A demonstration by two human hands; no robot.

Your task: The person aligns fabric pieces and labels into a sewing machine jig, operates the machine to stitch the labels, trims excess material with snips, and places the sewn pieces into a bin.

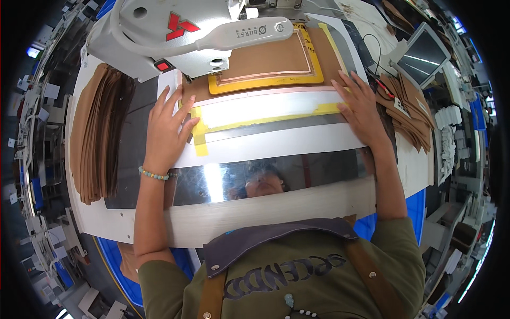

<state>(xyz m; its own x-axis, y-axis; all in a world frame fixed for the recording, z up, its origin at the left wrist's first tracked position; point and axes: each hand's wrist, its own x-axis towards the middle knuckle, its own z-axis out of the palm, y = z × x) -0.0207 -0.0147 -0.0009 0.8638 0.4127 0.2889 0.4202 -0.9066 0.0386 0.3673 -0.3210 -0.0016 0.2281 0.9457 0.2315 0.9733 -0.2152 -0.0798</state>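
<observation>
A brown fabric panel (pixel 249 63) lies under a yellow clamp frame (pixel 268 86) of a sewing machine (pixel 139 29). Nearer to me is a clear and white template sheet (pixel 265 106) edged with strips of yellow tape (pixel 201 139). My left hand (pixel 169 127) rests with spread fingers on the left edge of the template, beside the tape. On the opposite side my right hand (pixel 363 109) is spread over the template's right edge, fingertips near the brown panel's corner. Neither hand grips anything. The machine head hides the panel's far left part.
A grey lamp arm (pixel 244 36) reaches over the panel. Stacks of brown fabric pieces stand at left (pixel 95 138) and right (pixel 411 114). A tilted screen (pixel 423 55) is at far right. In front lies a shiny metal plate (pixel 239 183) along the table edge (pixel 276 212).
</observation>
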